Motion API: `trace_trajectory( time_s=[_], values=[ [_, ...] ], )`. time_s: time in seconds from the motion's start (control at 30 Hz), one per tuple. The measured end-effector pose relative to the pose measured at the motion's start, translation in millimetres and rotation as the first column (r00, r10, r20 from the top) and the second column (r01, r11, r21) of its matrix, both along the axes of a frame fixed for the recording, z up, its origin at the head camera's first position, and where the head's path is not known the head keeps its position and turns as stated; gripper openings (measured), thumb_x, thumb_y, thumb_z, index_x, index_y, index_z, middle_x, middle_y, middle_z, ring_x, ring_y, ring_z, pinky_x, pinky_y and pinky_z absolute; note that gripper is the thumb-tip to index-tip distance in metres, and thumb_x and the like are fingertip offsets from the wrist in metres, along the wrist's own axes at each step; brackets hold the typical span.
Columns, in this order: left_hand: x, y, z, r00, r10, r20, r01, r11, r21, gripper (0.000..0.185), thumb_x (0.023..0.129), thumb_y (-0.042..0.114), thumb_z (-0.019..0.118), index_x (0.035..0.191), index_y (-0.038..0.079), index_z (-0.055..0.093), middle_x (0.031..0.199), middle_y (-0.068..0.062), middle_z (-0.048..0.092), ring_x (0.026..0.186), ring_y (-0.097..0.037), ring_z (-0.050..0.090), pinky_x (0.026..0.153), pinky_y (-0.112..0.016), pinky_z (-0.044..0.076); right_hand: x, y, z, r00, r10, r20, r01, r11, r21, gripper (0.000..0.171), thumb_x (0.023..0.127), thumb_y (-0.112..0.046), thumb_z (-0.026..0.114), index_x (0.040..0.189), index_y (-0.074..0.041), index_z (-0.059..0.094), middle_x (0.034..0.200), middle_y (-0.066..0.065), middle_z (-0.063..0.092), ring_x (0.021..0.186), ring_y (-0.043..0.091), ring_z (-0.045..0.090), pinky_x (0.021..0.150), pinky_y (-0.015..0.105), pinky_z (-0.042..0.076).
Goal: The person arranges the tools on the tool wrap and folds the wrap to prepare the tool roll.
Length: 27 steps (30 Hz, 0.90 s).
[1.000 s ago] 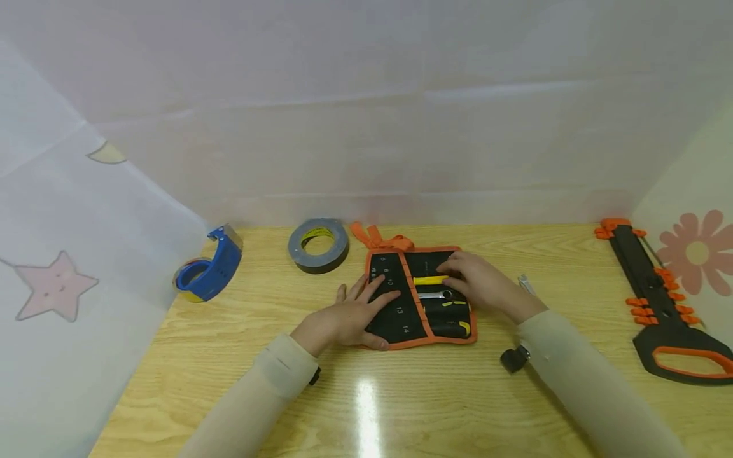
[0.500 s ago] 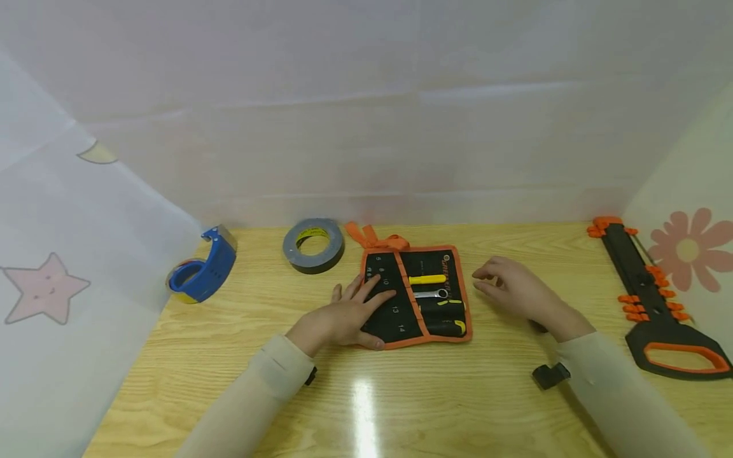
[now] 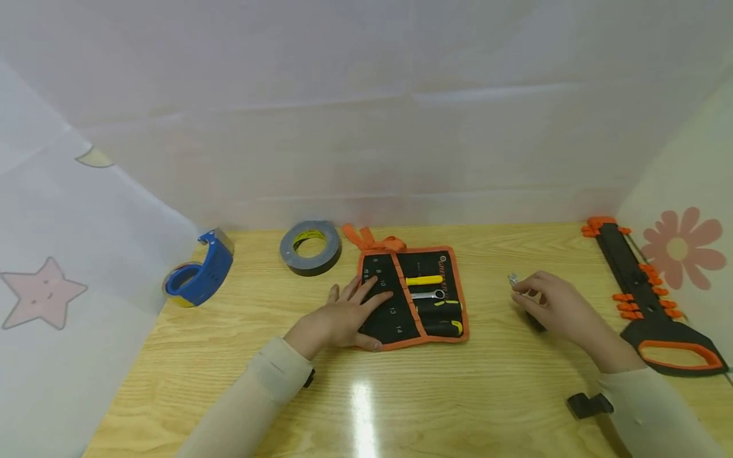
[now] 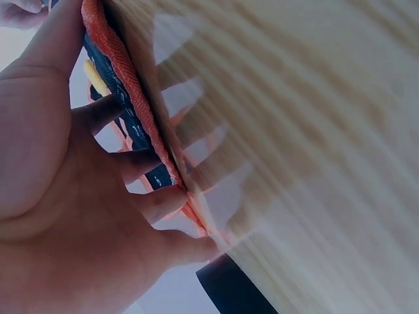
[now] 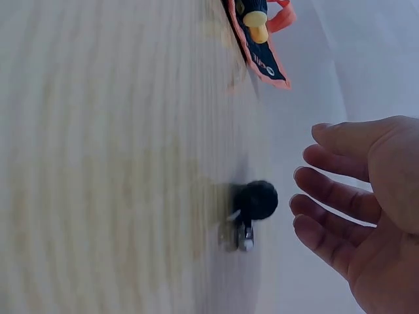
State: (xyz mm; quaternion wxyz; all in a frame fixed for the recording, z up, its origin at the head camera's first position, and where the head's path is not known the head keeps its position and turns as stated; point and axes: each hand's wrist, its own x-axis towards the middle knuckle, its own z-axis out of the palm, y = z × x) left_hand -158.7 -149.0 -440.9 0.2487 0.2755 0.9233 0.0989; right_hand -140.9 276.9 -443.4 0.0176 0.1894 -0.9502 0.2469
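Note:
My left hand (image 3: 338, 319) rests with spread fingers on the left side of a black tool pouch (image 3: 426, 262) with orange edging and printed numbers. Its right-hand pockets hold a yellow-handled tool (image 3: 424, 280), a metal wrench (image 3: 428, 295) and black tools with yellow marks. In the right wrist view, my right hand (image 5: 386, 196) hovers with loosely bent fingers, holding nothing. Nearest to it are a black rounded piece (image 5: 256, 199) and a shiny metal piece (image 5: 245, 237) on the table. A wrench-like metal end (image 3: 513, 278) peeks out by its fingertips; the rest is hidden.
A roll of grey tape (image 3: 328, 256) lies behind the left hand. Far left is a blue tape dispenser (image 3: 215, 267). At the right lies a long black tool holder (image 3: 621, 257) with orange clips. A pale cloth wall (image 3: 366, 159) borders the table's back.
My right hand has left the pouch and moved right, to the metal piece. My left hand has stayed on the pouch. The view has shifted slightly.

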Motion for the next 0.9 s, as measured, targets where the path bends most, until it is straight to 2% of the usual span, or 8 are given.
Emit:
trace_trajectory(
  time_s=[0.13,0.2,0.37,0.4,0.53,0.87,0.9],
  values=[
    [0.5,0.1,3.4,1.000,0.003,-0.013,-0.003,1.000,-0.026,0.103,0.094,0.061,0.077,0.174,0.037,0.018,0.184,-0.008,-0.005,0.169,-0.045,-0.005,0.129,-0.078,0.005,6.2,8.0,-2.8,0.999,-0.046,-0.003,0.046,0.999,0.006,0.017,0.101,-0.013,0.077,0.114,-0.002,0.080,0.103,0.008,0.072,0.084,0.016,0.062,0.066,0.029,0.052],
    [-1.7,-2.3,-3.3,1.000,0.002,-0.013,-0.002,1.000,-0.007,0.104,0.093,0.063,0.077,0.174,0.039,0.017,0.184,-0.007,-0.006,0.169,-0.045,-0.006,0.127,-0.081,0.007,9.6,11.3,-3.6,0.997,-0.072,0.010,0.072,0.997,0.005,0.017,0.102,-0.014,0.077,0.113,-0.001,0.080,0.102,0.009,0.072,0.084,0.017,0.062,0.065,0.028,0.051],
    [-1.8,-3.6,-4.4,1.000,0.001,0.006,-0.001,1.000,0.012,0.104,0.094,0.062,0.077,0.174,0.042,0.015,0.184,-0.006,-0.007,0.169,-0.044,-0.007,0.126,-0.082,0.009,16.9,17.0,-6.5,0.986,-0.141,0.095,0.139,0.990,0.020,0.024,0.103,-0.022,0.076,0.111,0.001,0.078,0.101,0.011,0.070,0.082,0.017,0.060,0.063,0.028,0.048],
    [-0.2,-2.2,0.6,1.000,0.006,0.012,-0.006,1.000,0.002,0.103,0.094,0.061,0.078,0.174,0.041,0.015,0.184,-0.006,-0.007,0.169,-0.043,-0.007,0.127,-0.081,0.008,18.1,17.6,-7.2,0.982,-0.153,0.113,0.151,0.988,0.025,0.026,0.102,-0.024,0.077,0.110,0.000,0.078,0.100,0.010,0.070,0.081,0.017,0.060,0.063,0.028,0.048],
    [-0.3,-0.9,1.0,1.000,0.008,0.003,-0.008,1.000,-0.023,0.103,0.094,0.062,0.077,0.174,0.040,0.017,0.184,-0.005,-0.007,0.170,-0.042,-0.007,0.128,-0.079,0.008,20.9,18.0,-9.9,0.968,-0.193,0.159,0.186,0.981,0.056,0.031,0.100,-0.033,0.081,0.102,-0.002,0.076,0.094,0.008,0.067,0.079,0.017,0.059,0.065,0.032,0.049],
    [-0.2,-1.2,2.9,1.000,-0.004,0.011,0.004,1.000,-0.019,0.104,0.095,0.058,0.078,0.175,0.038,0.015,0.184,-0.008,-0.007,0.169,-0.043,-0.006,0.128,-0.079,0.008,23.0,15.2,-15.6,0.965,-0.209,0.160,0.200,0.977,0.073,0.025,0.096,-0.028,0.084,0.086,-0.006,0.074,0.086,0.006,0.067,0.075,0.016,0.058,0.066,0.035,0.049],
    [-1.7,-2.4,-1.2,1.000,-0.008,0.004,0.009,1.000,-0.014,0.104,0.094,0.061,0.077,0.174,0.040,0.014,0.184,-0.007,-0.007,0.169,-0.044,-0.005,0.128,-0.080,0.007,23.0,15.0,-15.9,0.965,-0.210,0.157,0.201,0.977,0.071,0.025,0.096,-0.027,0.084,0.086,-0.006,0.074,0.086,0.006,0.067,0.075,0.016,0.058,0.066,0.035,0.049]
  ],
)
